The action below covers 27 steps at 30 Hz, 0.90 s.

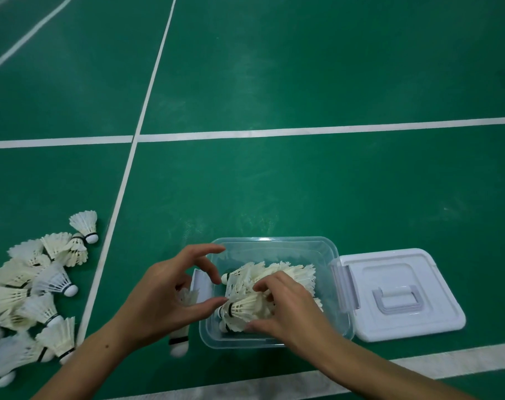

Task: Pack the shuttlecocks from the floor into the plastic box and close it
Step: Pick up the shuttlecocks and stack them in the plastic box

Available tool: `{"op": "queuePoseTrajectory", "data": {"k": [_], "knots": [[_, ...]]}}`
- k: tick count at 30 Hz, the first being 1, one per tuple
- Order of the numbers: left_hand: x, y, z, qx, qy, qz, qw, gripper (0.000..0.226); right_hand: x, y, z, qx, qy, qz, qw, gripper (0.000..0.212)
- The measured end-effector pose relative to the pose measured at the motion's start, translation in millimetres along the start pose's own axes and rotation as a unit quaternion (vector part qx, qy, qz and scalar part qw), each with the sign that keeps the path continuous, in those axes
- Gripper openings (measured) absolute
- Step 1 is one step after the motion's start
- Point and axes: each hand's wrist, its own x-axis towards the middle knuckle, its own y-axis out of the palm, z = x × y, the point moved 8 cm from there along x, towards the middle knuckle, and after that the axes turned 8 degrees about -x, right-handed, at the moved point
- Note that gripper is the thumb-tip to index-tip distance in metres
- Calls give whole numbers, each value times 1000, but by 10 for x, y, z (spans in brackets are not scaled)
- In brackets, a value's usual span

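a green court floor (303, 82) with white painted lines (147, 90) fills the view; nothing more of the room shows. the clear plastic box (342, 284) sits on the floor, open. its white lid (401, 293) lies flat just right of the box, touching its right rim. inside the box is a bunch of white feather shuttlecocks (274, 287) with black bands and rounded cork tips. the right hand (286, 310) reaches into the box, fingers curled round several of them. the left hand (170, 295) hovers at the box's left rim, fingers spread and bent; it seems to hold nothing. a loose pile of shuttlecocks (35, 293) lies well left of the box, one (179, 340) just beside its near-left corner.
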Motion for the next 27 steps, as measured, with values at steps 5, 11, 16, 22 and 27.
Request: {"op": "queuePoseTrajectory", "data": {"k": [5, 11, 16, 22, 27], "knots": [[-28, -4, 28, -3, 3, -10, 1000, 71, 116, 122, 13, -15, 8, 10, 1000, 76], [-28, 43, 64, 0, 12, -11, 1000, 71, 168, 163, 0, -29, 8, 24, 999, 81], [7, 59, 67, -14, 30, -18, 999, 69, 105, 108, 27, -6, 12, 33, 999, 83], [173, 129, -31, -50, 55, -25, 997, 64, -7, -188, 57, 13, 25, 37, 999, 79], [396, 237, -252, -165, 88, -16, 982, 60, 4, -561, 159, 249, 16, 55, 967, 71]]}}
